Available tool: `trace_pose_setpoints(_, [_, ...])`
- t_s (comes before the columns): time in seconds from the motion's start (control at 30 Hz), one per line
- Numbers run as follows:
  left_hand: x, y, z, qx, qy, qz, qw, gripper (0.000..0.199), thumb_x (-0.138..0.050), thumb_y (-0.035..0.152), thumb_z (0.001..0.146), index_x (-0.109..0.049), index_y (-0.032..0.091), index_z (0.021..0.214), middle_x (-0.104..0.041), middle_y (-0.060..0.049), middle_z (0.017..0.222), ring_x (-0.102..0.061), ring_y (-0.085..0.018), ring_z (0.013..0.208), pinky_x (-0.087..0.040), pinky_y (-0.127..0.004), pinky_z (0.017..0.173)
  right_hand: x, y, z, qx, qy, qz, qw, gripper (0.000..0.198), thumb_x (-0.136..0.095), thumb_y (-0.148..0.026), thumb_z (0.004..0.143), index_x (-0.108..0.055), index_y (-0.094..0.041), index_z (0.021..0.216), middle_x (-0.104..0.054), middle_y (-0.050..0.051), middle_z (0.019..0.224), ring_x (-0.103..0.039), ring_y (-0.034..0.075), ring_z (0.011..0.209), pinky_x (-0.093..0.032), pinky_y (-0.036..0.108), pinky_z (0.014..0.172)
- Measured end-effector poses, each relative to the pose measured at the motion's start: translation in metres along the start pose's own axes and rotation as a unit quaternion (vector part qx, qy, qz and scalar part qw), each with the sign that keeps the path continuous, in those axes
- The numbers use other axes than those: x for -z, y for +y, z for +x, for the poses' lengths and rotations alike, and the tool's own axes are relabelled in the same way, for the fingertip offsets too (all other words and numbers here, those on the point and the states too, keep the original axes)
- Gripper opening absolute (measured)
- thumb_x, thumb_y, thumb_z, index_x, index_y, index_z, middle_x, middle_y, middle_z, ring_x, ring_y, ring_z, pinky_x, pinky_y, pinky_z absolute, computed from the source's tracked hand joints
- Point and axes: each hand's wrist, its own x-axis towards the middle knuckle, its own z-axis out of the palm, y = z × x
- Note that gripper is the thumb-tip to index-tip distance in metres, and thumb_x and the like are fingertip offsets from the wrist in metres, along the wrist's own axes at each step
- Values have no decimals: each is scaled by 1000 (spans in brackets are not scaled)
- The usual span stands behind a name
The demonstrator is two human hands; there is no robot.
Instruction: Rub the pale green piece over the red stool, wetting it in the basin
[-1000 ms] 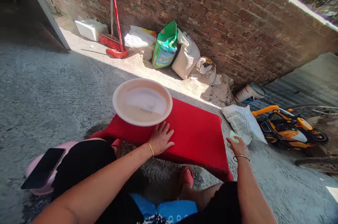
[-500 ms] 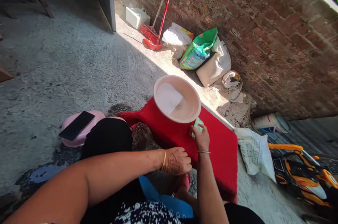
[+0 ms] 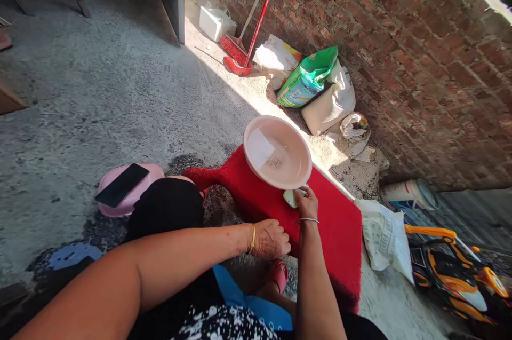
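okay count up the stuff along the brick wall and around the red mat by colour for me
Red: 2, the mat and the broom
Pink: 2, the basin and the stool
White: 3, the box and two sacks
Green: 1, the bag
Orange: 1, the toy car
Total: 9

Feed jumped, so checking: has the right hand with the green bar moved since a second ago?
Yes. The right hand left the red mat's outer edge by the white sack and now holds the green bar beside the basin.

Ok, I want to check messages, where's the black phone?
In the head view, the black phone lies on a pink stool, left of the red mat.
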Motion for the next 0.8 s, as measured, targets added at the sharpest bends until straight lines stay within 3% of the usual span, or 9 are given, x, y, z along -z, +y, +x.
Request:
trace_pose_setpoints(0.13, [-5,1,3,-8,-17,0,1000,14,-58,25,80,-60,16,71,-64,-7,68,-61,-17,62,-40,-29,53,14,11,-6,-100,7,131,986,54,-70,-51,48,-63,-18,90,-43,-9,49,-40,9,40,-34,23,35])
trace_pose_setpoints(0.37, [-5,9,2,-31,-9,0,999,13,-57,26,81,-59,17,72,-61,-4,66,-60,-19,61,-39,-32,51,53,34,-34,-139,39,175,974,51,-75,-46,45,-61,-18,86,-41,-10,48,-39,9,36,-33,23,28])
trace_pose_setpoints(0.43, [-2,15,0,-50,9,-5,999,12,-56,26,82,-58,17,73,-61,-4,67,-58,-18,60,-38,-32,51,44,24,-49,-133,9,215,968,50,-75,-46,48,-60,-19,87,-41,-10,48,-39,9,36,-30,22,28])
trace_pose_setpoints(0.53, [3,25,-4,-83,39,-20,996,14,-52,26,84,-56,18,74,-60,-4,66,-56,-16,60,-37,-31,51,11,-3,-69,-117,-59,273,953,44,-75,-43,51,-58,-19,85,-47,-8,51,-42,8,38,-32,21,32])
trace_pose_setpoints(0.67, [11,32,-4,-101,75,-28,992,16,-48,27,86,-52,19,73,-56,-1,61,-54,-15,56,-35,-30,49,-19,-19,-72,-93,-110,309,940,37,-75,-38,49,-58,-19,77,-52,-7,54,-47,9,47,-39,21,42])
trace_pose_setpoints(0.73, [14,33,-1,-107,77,-23,991,15,-47,27,86,-52,18,74,-55,-1,60,-53,-14,55,-34,-29,48,-6,-2,-69,-101,-99,305,942,38,-76,-37,47,-59,-19,76,-53,-7,55,-48,9,48,-39,21,44])
trace_pose_setpoints(0.8, [16,34,2,-113,77,-20,990,14,-46,26,86,-52,19,76,-55,0,60,-53,-14,54,-34,-29,48,28,30,-70,-129,-62,291,946,41,-77,-38,46,-59,-19,78,-53,-7,55,-47,9,46,-38,21,42])
